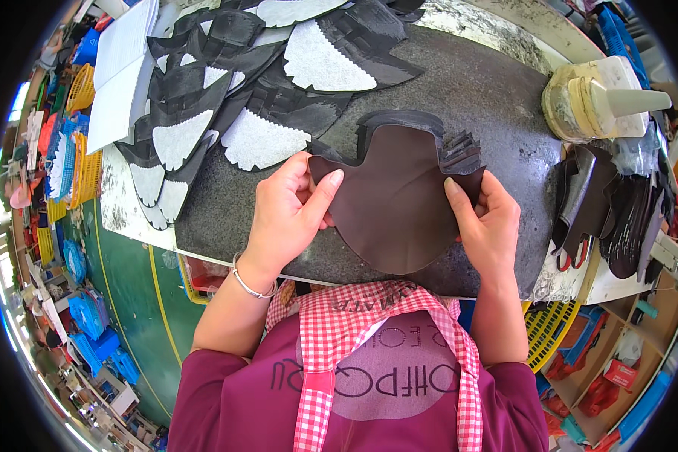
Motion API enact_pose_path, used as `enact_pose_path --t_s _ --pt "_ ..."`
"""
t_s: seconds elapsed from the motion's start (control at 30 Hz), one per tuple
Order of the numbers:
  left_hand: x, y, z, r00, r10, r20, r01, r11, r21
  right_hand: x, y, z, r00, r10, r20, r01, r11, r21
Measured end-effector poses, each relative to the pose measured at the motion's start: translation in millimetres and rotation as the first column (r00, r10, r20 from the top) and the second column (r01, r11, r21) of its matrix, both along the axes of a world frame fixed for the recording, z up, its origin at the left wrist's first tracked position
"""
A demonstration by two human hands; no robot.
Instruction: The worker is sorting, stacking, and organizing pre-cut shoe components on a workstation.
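A dark brown leather piece [395, 200], rounded at its near end and notched at both upper sides, is held flat between my two hands. My left hand [297, 203] pinches its left corner between thumb and fingers. At the opposite corner my right hand [484, 218] grips it the same way, thumb on top. Just behind it, partly covered, lies a stack of similar black pieces [399, 118] with fanned edges. Beneath everything is a dark, worn work mat [497, 90].
Black pieces with white zigzag-edged backing [330, 64] overlap at the far left, beside an open paper booklet [120, 71]. A crusted glue pot [580, 102] with a pale spout stands far right. Nearer are dark leather strips [625, 218] and red-handled scissors [574, 256].
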State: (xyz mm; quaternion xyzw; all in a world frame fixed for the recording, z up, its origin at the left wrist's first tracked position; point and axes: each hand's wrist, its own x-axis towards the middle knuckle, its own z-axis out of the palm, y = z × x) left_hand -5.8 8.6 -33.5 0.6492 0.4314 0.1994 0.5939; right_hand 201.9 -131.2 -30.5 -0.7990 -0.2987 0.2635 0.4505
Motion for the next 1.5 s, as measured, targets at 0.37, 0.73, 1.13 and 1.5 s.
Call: enact_pose_path --t_s 0.37,0.73,1.13,1.5 --pt "9.7 -2.7 6.4 0.968 0.067 -0.242 0.117 0.733 0.67 0.3 -1.3 -5.3 0.998 0.0 0.069 -0.001 1.0 0.014" --pt "36.9 -22.1 5.2 0.697 -0.409 -0.589 0.71 0.272 0.65 22.0 -1.9 7.4 0.812 -0.09 0.576 0.226 0.959 -0.169" --pt "9.0 2.7 0.9 0.9 -0.023 -0.436 0.378 0.541 0.752 -8.6 -17.1 -5.5 0.507 0.587 0.631 -0.493 0.798 -0.346" --pt "15.1 -48.4 -8.8 0.953 0.024 0.303 -0.09 0.975 0.204 -11.9 -28.8 -14.9 0.587 0.549 0.595 -0.55 0.81 -0.204"
